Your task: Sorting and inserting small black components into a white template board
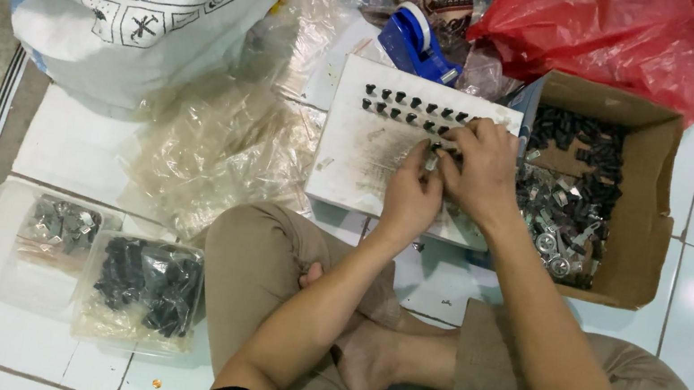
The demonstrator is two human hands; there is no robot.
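Note:
A white board [361, 156] lies on the floor in front of my crossed legs, with two rows of small black parts [413, 109] standing on it. Both hands meet over its right half. My left hand [412, 193] pinches a small part between its fingertips at the board. My right hand [479, 170] is curled beside it, fingers touching the same spot; what it holds is hidden.
A cardboard box [642, 218] of black and metal parts sits at the right. Plastic containers [139, 288] of black parts and metal pieces [57, 227] stand at the left. Clear plastic bags [218, 145], a white sack [130, 2], a blue tape dispenser [418, 42] and a red bag [641, 37] lie behind.

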